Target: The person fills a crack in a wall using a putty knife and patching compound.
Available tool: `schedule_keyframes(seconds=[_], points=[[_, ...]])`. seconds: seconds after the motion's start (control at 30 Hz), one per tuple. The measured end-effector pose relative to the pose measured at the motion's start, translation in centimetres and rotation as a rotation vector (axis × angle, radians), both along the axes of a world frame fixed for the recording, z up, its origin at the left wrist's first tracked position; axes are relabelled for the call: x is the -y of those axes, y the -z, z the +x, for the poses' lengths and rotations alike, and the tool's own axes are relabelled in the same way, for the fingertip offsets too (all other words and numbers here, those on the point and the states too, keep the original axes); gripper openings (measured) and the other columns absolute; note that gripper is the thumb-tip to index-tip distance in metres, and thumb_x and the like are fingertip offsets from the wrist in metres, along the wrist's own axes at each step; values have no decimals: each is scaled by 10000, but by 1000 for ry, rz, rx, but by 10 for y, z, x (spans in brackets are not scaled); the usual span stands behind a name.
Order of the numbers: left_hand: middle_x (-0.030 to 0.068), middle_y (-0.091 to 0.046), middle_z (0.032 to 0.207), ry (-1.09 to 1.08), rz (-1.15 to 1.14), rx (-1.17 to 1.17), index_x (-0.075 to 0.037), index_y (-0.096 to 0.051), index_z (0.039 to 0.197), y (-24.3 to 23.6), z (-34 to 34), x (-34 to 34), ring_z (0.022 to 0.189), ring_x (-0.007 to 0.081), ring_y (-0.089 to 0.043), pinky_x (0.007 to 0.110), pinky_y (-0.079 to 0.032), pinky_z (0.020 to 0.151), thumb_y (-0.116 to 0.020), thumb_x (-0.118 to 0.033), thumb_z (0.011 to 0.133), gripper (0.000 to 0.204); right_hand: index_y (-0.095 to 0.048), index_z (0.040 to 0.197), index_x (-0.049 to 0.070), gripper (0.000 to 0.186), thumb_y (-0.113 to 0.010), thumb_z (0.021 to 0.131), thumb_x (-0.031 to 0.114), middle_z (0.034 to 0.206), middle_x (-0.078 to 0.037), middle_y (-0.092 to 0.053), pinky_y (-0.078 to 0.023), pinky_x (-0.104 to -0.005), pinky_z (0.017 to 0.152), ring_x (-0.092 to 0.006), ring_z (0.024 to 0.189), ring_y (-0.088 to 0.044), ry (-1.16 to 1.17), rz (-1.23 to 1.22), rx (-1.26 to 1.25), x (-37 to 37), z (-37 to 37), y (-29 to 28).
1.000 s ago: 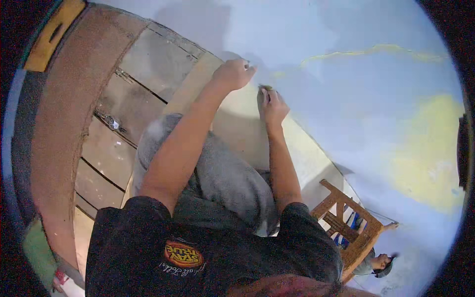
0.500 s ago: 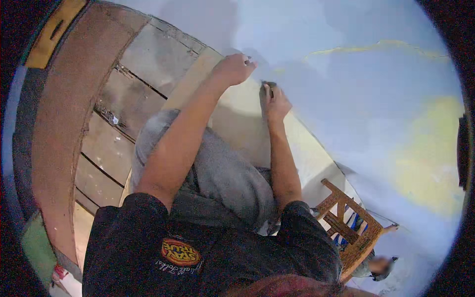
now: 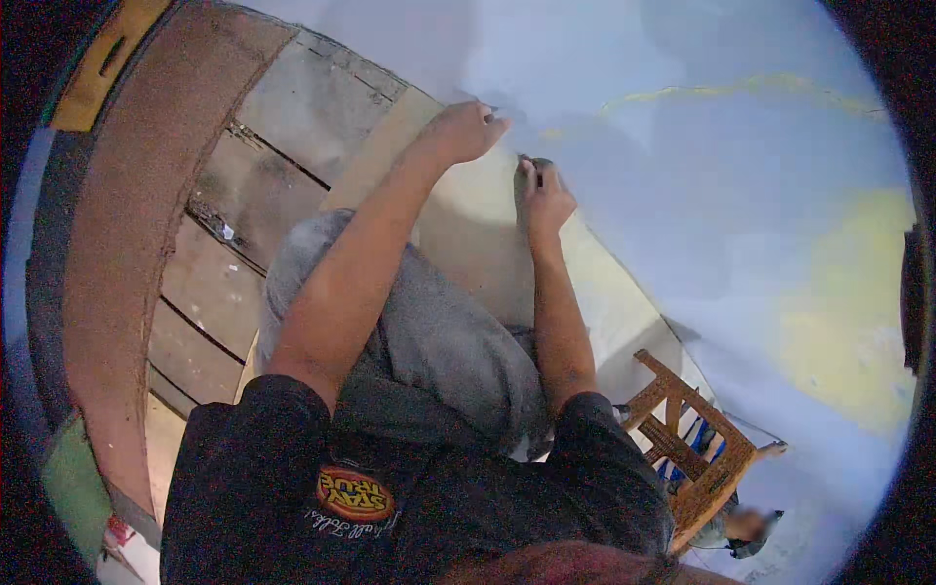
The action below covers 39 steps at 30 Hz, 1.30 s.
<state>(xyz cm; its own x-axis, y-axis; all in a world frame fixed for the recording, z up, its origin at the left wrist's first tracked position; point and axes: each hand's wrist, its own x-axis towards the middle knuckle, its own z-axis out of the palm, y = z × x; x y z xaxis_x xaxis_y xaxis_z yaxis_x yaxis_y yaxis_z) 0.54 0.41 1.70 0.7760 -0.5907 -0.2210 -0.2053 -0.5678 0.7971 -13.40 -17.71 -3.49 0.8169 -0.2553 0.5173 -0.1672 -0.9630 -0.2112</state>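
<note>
My left hand [image 3: 468,131] is at the pale blue wall [image 3: 565,49] near the join with a cream board [image 3: 468,214], its fingers curled; what they hold, if anything, is hidden. A little lower and to the right, my right hand [image 3: 546,195] is closed on a small dark thing [image 3: 536,164] at the wall, too small to name. Below my hands are my bent knee in grey trousers [image 3: 439,351] and my dark shirt. A thin yellow streak [image 3: 682,90] runs along the wall to the right of my hands.
Worn square floor panels [image 3: 273,156] and a brown strip [image 3: 127,244] lie to my left, with a yellow piece [image 3: 90,73] at the upper left. A wooden chair or stool [image 3: 717,478] stands at lower right, with another person [image 3: 751,526] beyond it. A yellow patch [image 3: 848,312] marks the wall.
Both hands have moved slightly upward along the wall, the right one also a little to the right. Their fingers stay curled.
</note>
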Motion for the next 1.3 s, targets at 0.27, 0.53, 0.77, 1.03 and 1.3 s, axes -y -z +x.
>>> schedule_keyframes(seconds=[0.27, 0.53, 0.77, 1.03, 1.3], points=[[222, -676, 1104, 38, 2, 33, -5, -651, 1177, -6, -2, 6, 1015, 389, -650, 459, -492, 948, -455, -487, 996, 551, -694, 939, 154, 148, -678, 930, 301, 756, -85, -683, -491, -387, 528, -287, 591, -651, -29, 59, 25, 4, -4, -3], [212, -654, 1194, 32, 61, 86, -15, -633, 1217, 4, 5, -7, 1140, 370, -603, 459, -464, 987, -438, -481, 993, 552, -681, 854, 130, 181, -704, 909, 301, 711, -82, -660, -488, -381, 529, -292, 584, -637, -65, -7, 53, -13, 6, -6], [170, -714, 1011, -44, -11, 31, -50, -664, 1219, -9, -4, -8, 982, 345, -675, 434, -494, 937, -492, -533, 963, 572, -717, 937, 141, 140, -702, 896, 273, 768, -83, -692, -506, -383, 559, -298, 622, -655, -18, 13, -6, -12, 1, -7], [210, -683, 1144, 19, -5, -116, -50, -640, 1263, -11, 0, -6, 1062, 363, -651, 439, -481, 978, -477, -522, 974, 577, -718, 963, 140, 137, -683, 916, 264, 802, -91, -708, -511, -354, 573, -274, 671, -681, -16, -17, -92, -8, 0, -10], [229, -640, 1218, -10, 48, 5, -16, -644, 1206, -14, -5, -5, 1146, 385, -604, 453, -449, 1021, -479, -504, 969, 567, -716, 927, 137, 119, -688, 917, 252, 747, -98, -684, -517, -375, 555, -302, 618, -660, 24, -109, -97, -6, -4, -8]])
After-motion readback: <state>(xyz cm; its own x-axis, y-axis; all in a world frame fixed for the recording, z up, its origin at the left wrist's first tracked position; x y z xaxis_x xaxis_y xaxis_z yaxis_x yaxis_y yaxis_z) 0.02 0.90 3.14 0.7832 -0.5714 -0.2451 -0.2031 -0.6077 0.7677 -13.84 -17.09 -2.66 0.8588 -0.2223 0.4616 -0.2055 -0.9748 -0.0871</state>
